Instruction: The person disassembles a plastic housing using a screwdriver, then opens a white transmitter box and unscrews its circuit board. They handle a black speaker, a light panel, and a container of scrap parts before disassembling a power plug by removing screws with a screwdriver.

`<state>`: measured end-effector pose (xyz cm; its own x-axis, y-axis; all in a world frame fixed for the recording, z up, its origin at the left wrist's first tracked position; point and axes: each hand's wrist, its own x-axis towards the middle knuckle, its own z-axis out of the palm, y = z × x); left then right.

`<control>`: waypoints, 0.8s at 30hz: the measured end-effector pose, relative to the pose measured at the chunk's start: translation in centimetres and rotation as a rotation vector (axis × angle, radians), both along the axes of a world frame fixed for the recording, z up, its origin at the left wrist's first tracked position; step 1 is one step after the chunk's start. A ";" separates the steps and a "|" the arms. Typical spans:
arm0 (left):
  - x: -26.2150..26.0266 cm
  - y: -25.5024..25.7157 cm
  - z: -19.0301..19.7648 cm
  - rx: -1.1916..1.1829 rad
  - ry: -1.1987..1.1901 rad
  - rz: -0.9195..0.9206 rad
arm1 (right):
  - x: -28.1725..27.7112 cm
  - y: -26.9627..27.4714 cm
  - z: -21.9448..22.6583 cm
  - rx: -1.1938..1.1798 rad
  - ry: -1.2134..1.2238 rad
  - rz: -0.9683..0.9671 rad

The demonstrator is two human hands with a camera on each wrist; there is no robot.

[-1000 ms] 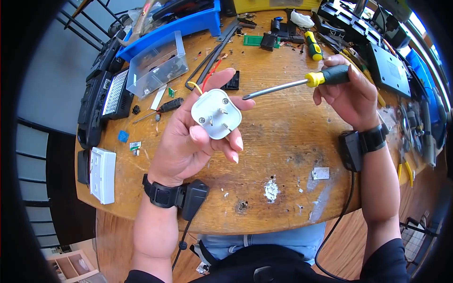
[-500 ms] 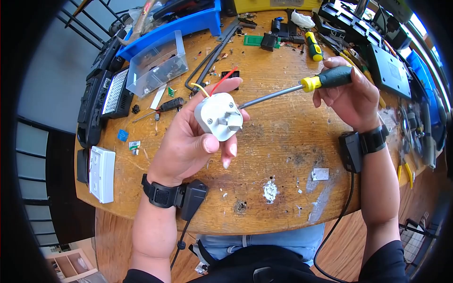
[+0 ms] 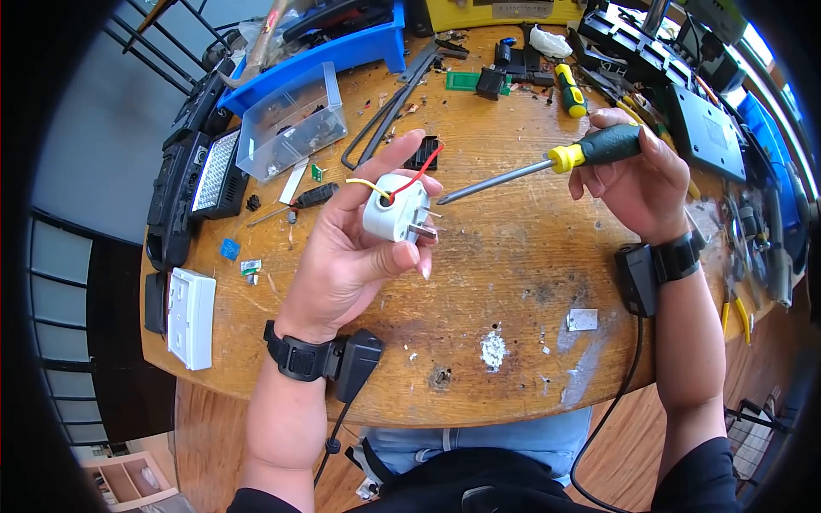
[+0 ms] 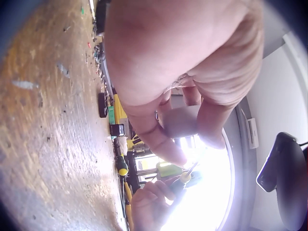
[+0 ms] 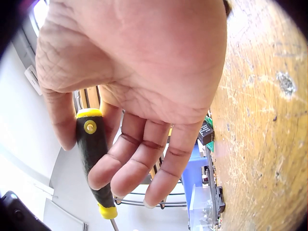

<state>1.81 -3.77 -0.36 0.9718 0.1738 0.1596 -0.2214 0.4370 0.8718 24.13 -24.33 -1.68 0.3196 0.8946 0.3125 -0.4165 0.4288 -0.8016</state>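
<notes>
My left hand (image 3: 333,261) holds a white electrical plug (image 3: 383,221) above the table, its thumb at the lower edge of the pin face. The metal pins point right, and a yellow wire and a red wire (image 3: 421,171) come out of the round hole in its side. In the left wrist view the plug (image 4: 180,121) looks grey against bright light. My right hand (image 3: 643,184) grips a screwdriver (image 3: 605,145) by its dark green and yellow handle, seen between thumb and fingers in the right wrist view. The blade tip points left, close to the plug's pins.
A clear plastic bin (image 3: 291,128) and a blue bin (image 3: 342,53) stand at the back left. Another screwdriver (image 3: 570,90) lies at the back right, near pliers and a black device (image 3: 703,128). White crumbs (image 3: 493,349) and a small plate (image 3: 582,320) lie in front.
My left hand has turned the plug: its pin face, earlier toward the head camera, now faces right, and the wire hole shows. The screwdriver has stayed nearly in place.
</notes>
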 end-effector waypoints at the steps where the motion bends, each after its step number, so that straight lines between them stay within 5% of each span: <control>1: -0.1 0.1 0.0 0.005 0.009 0.009 | 0.0 0.0 0.0 0.000 -0.002 0.000; 11: -0.5 0.3 -0.1 0.120 0.057 0.148 | 0.0 0.0 -0.1 0.009 -0.001 0.005; 24: -0.6 0.2 0.2 0.134 0.068 0.085 | -0.2 0.0 -0.1 0.002 0.033 -0.029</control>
